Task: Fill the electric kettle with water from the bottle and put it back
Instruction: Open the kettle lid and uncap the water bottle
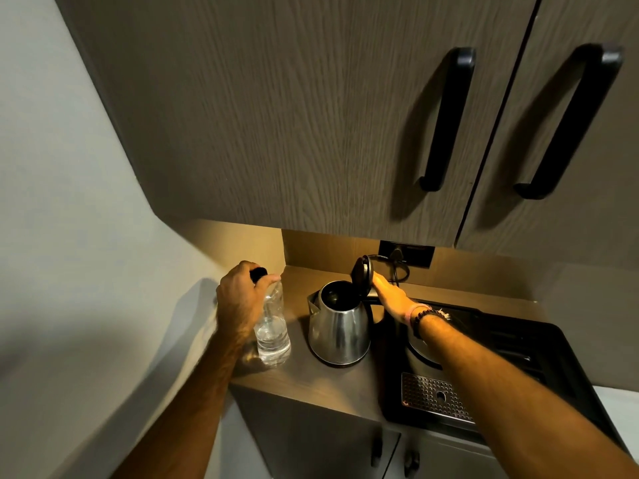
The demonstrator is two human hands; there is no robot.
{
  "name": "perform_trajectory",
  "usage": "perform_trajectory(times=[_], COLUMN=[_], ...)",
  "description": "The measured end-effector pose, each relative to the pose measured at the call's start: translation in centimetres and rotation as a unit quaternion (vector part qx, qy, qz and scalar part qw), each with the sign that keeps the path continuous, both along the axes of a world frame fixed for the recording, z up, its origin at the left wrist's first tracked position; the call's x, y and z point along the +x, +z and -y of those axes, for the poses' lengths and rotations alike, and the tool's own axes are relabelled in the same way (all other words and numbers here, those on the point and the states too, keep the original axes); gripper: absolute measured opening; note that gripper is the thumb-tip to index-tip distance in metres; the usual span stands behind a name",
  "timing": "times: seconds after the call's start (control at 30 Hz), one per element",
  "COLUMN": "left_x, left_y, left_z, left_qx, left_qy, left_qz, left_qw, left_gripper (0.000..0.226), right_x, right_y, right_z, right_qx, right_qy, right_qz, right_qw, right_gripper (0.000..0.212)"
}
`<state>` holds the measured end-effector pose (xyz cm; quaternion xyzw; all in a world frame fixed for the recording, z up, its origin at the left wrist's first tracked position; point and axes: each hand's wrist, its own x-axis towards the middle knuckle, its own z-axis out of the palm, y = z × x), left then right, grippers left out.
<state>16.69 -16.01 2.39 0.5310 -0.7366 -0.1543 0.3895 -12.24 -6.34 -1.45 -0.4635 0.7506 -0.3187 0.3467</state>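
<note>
Drip tray (436, 397): seen nearest, set in the black tray (567, 371) at the right of the counter (332, 382).
Bottle (273, 335): stood upright on the counter, just left of the kettle and apart from it; its long axis is vertical, some water is seen inside, and the dark cap (258, 272) is on.
Left hand (238, 299): wrapped around the bottle's neck and cap, fingers closed on them.
Kettle (340, 328): stood on the counter off its base, mouth uncovered, spout turned toward the bottle.
Right hand (392, 299): laid at the kettle's handle side, fingertips against the raised lid (362, 272); whether the handle is gripped cannot be told.
Key relation: the kettle mouth lies to the right of the left hand, so the bottle is judged to need uncapping, then tipping rightward.
Socket (406, 253): seen farthest, on the back wall.
</note>
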Motion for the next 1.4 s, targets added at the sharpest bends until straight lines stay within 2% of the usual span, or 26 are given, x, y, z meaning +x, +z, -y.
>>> perform_trajectory(times=[0.17, 0.4, 0.63, 0.7, 0.77, 0.83, 0.9, 0.97, 1.1, 1.23, 1.33, 1.4], left_x=[-0.1, -0.5, -0.7, -0.8, -1.0, -1.5, -2.5, -3.5, -4.5, -4.7, -4.7, -4.6], left_y=[0.7, 1.5, 1.6, 2.0, 2.0, 1.0, -0.9, -3.8, -9.8, -13.4, -15.0, -15.9], left_z=[-0.1, 0.3, 0.5, 0.3, -0.3, -1.6, -3.7, -5.9, -8.5, -9.4, -9.0, -8.6], left_qx=[0.036, 0.060, 0.049, 0.045, 0.001, -0.059, -0.078, -0.041, 0.068, 0.151, 0.173, 0.183], left_qy=[0.024, 0.051, 0.083, 0.079, 0.077, 0.049, -0.011, -0.061, -0.115, -0.057, -0.033, -0.033], left_qz=[-0.020, -0.030, -0.052, -0.076, -0.090, -0.075, -0.050, -0.010, 0.103, 0.193, 0.220, 0.217], left_qw=[0.999, 0.996, 0.994, 0.993, 0.993, 0.994, 0.996, 0.997, 0.986, 0.968, 0.959, 0.958], left_gripper=[0.067, 0.076, 0.088, 0.082, 0.070, 0.057, 0.046, 0.037, 0.034, 0.024, 0.033, 0.039], right_x=[0.1, 0.5, 0.4, 0.3, 0.3, 0.2, 0.2, 0.3, 0.3, 0.1, -0.1, -0.1], right_y=[0.2, 0.6, 0.5, 0.5, 0.6, 0.5, 0.5, 0.6, 0.6, 0.4, 0.3, 0.2], right_z=[-0.3, -0.5, -0.4, -0.4, -0.4, -0.4, -0.4, -0.3, -0.3, -0.6, -0.6, -0.6], right_qx=[0.000, 0.008, 0.016, 0.016, 0.018, 0.019, 0.014, 0.013, 0.031, 0.037, 0.037, 0.032], right_qy=[0.004, 0.009, -0.001, -0.006, -0.007, -0.009, -0.008, -0.003, -0.010, 0.034, 0.042, 0.043], right_qz=[-0.002, -0.010, -0.002, 0.010, 0.014, 0.019, 0.020, 0.024, 0.013, -0.040, -0.059, -0.052], right_qw=[1.000, 1.000, 1.000, 1.000, 1.000, 1.000, 1.000, 1.000, 0.999, 0.998, 0.997, 0.997], right_gripper=[0.066, 0.065, 0.073, 0.076, 0.077, 0.077, 0.077, 0.077, 0.077, 0.073, 0.066, 0.071])
